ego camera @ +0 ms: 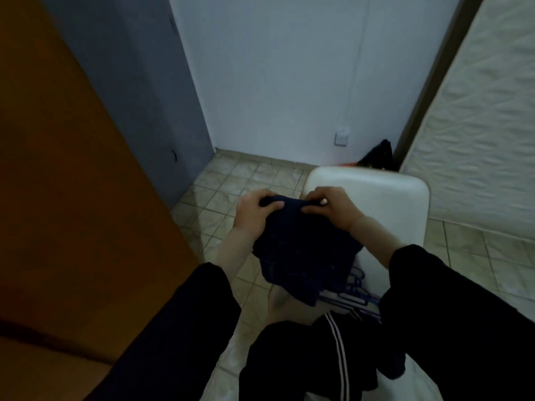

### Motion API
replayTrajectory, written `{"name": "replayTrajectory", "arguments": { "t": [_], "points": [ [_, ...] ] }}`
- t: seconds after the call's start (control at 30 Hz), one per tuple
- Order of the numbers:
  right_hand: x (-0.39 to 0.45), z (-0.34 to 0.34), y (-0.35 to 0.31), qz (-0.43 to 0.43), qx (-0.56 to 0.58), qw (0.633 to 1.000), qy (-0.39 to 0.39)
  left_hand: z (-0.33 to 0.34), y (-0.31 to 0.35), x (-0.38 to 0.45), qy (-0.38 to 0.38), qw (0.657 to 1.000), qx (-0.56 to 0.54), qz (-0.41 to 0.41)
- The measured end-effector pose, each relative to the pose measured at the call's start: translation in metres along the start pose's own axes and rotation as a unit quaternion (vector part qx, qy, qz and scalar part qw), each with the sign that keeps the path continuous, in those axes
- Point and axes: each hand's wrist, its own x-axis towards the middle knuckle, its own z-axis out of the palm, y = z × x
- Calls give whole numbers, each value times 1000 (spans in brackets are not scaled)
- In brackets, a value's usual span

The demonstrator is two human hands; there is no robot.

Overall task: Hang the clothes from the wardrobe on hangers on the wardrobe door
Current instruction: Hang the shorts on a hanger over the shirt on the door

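Hangers lie below your right hand, nearer than your left hand, while both pinch the navy garment by its top edge.

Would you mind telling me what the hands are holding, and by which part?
Both the left hand and right hand pinch the top edge of a dark navy garment.
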Motion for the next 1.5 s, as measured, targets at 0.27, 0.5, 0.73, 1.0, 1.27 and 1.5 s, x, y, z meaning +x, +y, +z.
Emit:
{"name": "replayTrajectory", "arguments": {
  "t": [0.27,0.5,0.73,1.0,1.27,1.5],
  "points": [
    [19,-86,-89,-77,-1,995,58,-72,128,4,59,996,36,57],
    [30,-138,-154,-131,-42,986,90,-119,207,5,105,990,56,80],
    [28,-163,-197,-172,-4,974,144,-149,264,14,193,978,40,68],
    [3,-172,-221,-238,61,962,124,-170,302,30,275,961,2,13],
    [7,-178,-234,-329,-25,926,183,-174,299,31,274,961,10,-26],
    [24,-190,-248,-233,-54,936,258,-162,253,25,75,946,-273,-159]
  ]
}}
